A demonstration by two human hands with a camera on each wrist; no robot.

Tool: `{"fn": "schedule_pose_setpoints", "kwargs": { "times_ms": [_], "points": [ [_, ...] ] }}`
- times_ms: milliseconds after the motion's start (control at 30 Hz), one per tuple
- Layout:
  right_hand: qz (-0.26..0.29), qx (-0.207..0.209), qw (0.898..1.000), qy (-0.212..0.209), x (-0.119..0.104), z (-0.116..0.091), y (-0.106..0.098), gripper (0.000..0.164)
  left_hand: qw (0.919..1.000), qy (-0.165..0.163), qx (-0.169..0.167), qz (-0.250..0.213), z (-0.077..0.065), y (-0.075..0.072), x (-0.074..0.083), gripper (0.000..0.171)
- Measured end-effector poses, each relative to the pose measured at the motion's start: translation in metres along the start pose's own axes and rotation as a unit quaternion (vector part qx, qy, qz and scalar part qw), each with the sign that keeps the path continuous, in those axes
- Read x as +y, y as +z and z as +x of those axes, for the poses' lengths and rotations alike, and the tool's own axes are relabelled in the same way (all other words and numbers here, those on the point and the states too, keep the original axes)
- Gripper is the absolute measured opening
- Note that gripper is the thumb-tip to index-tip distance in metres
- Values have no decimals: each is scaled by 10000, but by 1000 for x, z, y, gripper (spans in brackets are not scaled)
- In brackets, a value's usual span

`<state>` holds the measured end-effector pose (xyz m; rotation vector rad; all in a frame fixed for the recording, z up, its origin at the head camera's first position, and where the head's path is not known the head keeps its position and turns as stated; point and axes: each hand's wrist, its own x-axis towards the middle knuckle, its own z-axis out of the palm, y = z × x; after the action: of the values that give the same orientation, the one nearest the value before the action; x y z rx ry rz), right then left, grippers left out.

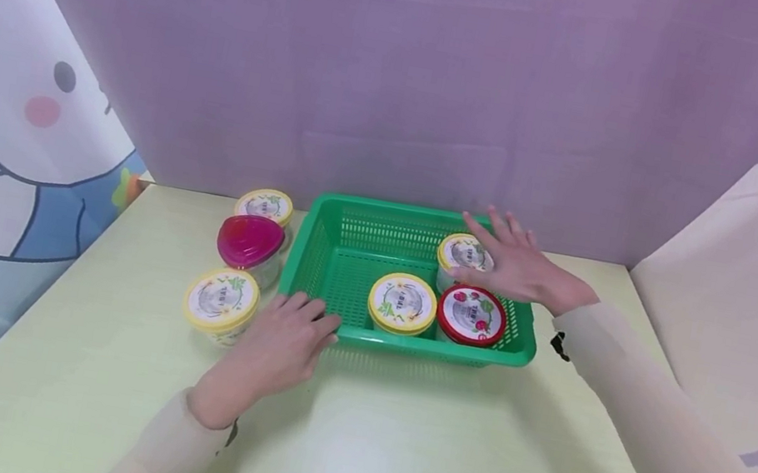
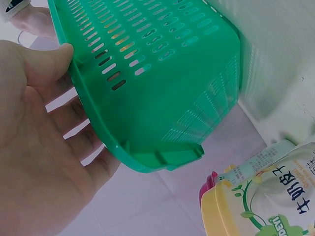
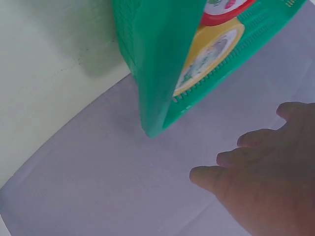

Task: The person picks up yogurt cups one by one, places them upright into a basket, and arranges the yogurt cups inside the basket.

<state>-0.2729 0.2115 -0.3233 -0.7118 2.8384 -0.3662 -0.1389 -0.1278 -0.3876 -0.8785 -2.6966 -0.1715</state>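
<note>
A green plastic basket (image 1: 384,208) holds a red-lidded tub (image 1: 471,315) and two yellow-lidded tubs: one at the front (image 1: 402,304), one at the back right (image 1: 465,253). Its near left corner is in my left hand (image 1: 280,342), which grips the rim. In the left wrist view, the thumb (image 2: 54,61) lies on that rim and the fingers pass behind it. Over the back right tub, my right hand (image 1: 522,266) hovers with spread fingers and holds nothing; it partly covers that tub. The right wrist view shows these fingers (image 3: 229,174) apart from the basket.
Left of the basket stand a yellow-lidded tub (image 1: 223,300), a clear container with a magenta lid (image 1: 250,242) and another yellow-lidded tub (image 1: 266,204) behind. A purple cloth (image 1: 405,89) rises behind the pale table (image 1: 402,452); printed curtains (image 1: 43,67) flank it.
</note>
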Motion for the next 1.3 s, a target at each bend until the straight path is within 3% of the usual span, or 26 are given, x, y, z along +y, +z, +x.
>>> {"fn": "schedule_pose_setpoints", "kwargs": {
  "times_ms": [500,767,1033,1300],
  "points": [
    [-57,500,9984,-265,-14,-52,16,94,9999,15,132,36,-1,0,-3,16],
    [34,1072,9937,-315,-31,-72,34,87,9997,71,187,121,-2,2,-4,17],
    [-167,1818,9809,-667,-42,-92,61,68,9995,125,200,189,-2,5,-4,16],
    [-341,2255,9710,-715,-42,-105,81,58,9993,166,226,243,-1,6,-3,17]
  ]
}}
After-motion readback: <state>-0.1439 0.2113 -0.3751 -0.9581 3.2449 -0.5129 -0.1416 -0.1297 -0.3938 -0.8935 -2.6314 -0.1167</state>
